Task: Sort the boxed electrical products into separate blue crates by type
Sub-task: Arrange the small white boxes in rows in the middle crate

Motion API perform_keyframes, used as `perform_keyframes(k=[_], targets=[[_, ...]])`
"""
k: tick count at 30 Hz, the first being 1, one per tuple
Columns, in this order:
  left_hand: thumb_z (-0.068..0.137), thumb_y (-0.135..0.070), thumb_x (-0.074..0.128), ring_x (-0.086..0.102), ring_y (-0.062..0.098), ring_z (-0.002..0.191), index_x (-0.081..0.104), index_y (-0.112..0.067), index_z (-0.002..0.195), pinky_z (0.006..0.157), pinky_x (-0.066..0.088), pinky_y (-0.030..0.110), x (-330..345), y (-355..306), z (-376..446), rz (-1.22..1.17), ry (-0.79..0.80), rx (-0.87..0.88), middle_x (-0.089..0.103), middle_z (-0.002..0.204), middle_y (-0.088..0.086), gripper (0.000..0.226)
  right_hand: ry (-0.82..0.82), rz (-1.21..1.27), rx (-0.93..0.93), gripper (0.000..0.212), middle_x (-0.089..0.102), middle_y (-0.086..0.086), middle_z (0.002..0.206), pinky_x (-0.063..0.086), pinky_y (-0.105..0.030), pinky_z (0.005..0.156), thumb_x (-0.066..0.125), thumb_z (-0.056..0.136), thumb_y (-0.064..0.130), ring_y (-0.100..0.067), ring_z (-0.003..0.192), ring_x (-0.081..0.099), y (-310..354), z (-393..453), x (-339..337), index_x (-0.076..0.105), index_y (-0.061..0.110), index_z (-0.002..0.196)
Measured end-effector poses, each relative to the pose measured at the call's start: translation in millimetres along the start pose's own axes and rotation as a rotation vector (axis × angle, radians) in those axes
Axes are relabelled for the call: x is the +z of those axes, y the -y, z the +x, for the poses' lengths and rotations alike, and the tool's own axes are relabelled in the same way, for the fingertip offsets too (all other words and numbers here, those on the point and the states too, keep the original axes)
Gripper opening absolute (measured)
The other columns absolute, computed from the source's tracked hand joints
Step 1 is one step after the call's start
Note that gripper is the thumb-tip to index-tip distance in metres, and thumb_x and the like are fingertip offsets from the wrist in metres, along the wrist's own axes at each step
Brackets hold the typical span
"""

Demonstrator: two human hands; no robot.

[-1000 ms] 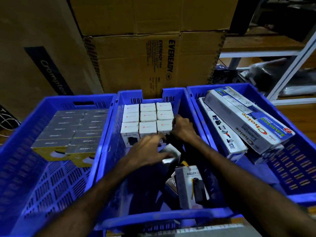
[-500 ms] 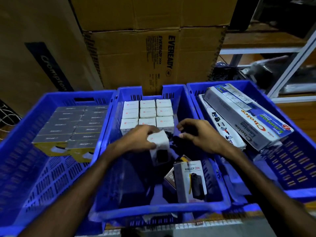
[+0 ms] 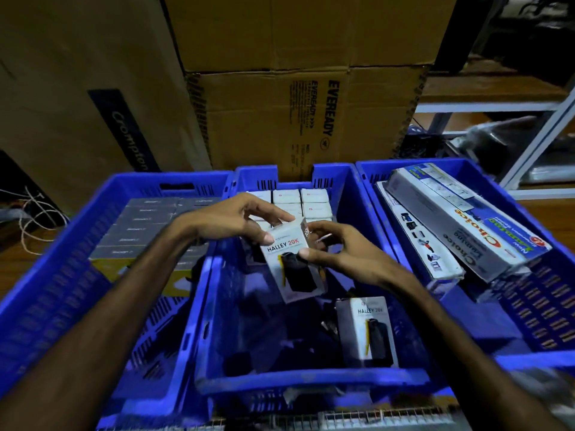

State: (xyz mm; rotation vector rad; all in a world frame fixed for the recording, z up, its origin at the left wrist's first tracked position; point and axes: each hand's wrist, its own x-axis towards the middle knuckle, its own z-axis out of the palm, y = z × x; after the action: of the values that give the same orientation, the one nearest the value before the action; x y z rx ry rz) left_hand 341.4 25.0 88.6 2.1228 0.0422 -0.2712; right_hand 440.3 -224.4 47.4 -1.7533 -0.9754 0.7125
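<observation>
- Stacked brown cartons fill the background: an EVEREADY carton (image 3: 314, 119) stands right behind the middle crate, and a larger Crompton carton (image 3: 77, 98) leans in at the left.
- White metal shelving (image 3: 535, 129) shows at the far right, with dark wrapped goods on it that are too dim to name.
- Three blue crates sit side by side, touching at their rims.
- In the left crate (image 3: 56, 275), grey flat boxes (image 3: 146, 225) lie packed in neat rows at the far end.
- In the right crate (image 3: 529, 306), a long Choice box (image 3: 466, 225) lies slanted on top of another long white box (image 3: 420, 247).
- At the far end of the middle crate (image 3: 311, 381), small white boxes (image 3: 314, 202) stand in tidy rows, partly hidden behind the hands.
- Both hands hold one white Halley 20K box (image 3: 289, 262) above the middle crate, tilted, its printed face toward the camera.
- The left hand (image 3: 236, 219) pinches the box's upper left corner, thumb on the front face and fingers curled over the top.
- The right hand (image 3: 339, 247) grips its right edge, thumb pressed on the front.
- A second Halley 20K box (image 3: 367, 331) stands upright near the crate's front right corner, with dark loose items beside it that cannot be made out.
- Loose white cords (image 3: 34, 219) lie at the far left beside the crates.
</observation>
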Motion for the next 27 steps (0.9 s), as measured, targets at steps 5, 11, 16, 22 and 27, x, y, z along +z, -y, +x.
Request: perform_keyframes(k=[5,11,16,22,27], targets=[[0.084,-0.025,0.085,0.060,-0.015,0.074,0.066,-0.031,0.135,0.067,0.042,0.005,-7,-6,-1,0.438,-0.015,-0.057,0.064,0.130,-0.010,0.055,-0.062,-0.224,-0.001,0.034,0.065,0.019,0.076,0.043,-0.014,0.063,0.090,0.077,0.028,0.006,0.066,0.057,-9,27,27,0.072,0.022,0.106],[0.077,-0.054,0.076,0.059,0.021,0.123,0.056,-0.031,0.141,0.095,0.051,0.037,2,15,9,0.994,-0.064,-0.063,0.063,0.138,-0.003,0.071,-0.082,-0.257,0.164,0.035,0.066,0.008,0.075,0.049,-0.026,0.066,0.093,0.070,0.027,-0.008,0.067,0.061,-27,65,62,0.060,0.027,0.080],[0.078,-0.066,0.068,0.058,0.026,0.124,0.048,-0.035,0.140,0.101,0.050,0.050,4,39,20,1.079,-0.077,-0.110,0.059,0.142,0.001,0.072,-0.176,-0.467,0.152,0.064,0.074,0.002,0.113,0.056,-0.046,0.092,0.080,0.075,0.043,-0.023,0.107,0.069,-37,56,48,0.057,0.021,0.131],[0.080,-0.067,0.069,0.060,0.031,0.120,0.044,-0.035,0.140,0.097,0.050,0.047,8,53,36,1.224,-0.074,-0.168,0.060,0.138,0.004,0.073,-0.403,-0.852,0.101,0.046,0.065,-0.003,0.132,0.050,-0.047,0.099,0.071,0.089,0.042,-0.028,0.121,0.063,-42,13,-12,0.067,0.021,0.129],[0.075,-0.070,0.072,0.058,0.030,0.114,0.044,-0.029,0.138,0.092,0.046,0.045,19,56,49,1.358,-0.032,-0.231,0.063,0.130,0.005,0.080,-0.425,-0.927,0.101,0.041,0.061,-0.006,0.136,0.050,-0.049,0.099,0.077,0.088,0.032,-0.033,0.118,0.064,-60,-13,-38,0.070,0.016,0.125]])
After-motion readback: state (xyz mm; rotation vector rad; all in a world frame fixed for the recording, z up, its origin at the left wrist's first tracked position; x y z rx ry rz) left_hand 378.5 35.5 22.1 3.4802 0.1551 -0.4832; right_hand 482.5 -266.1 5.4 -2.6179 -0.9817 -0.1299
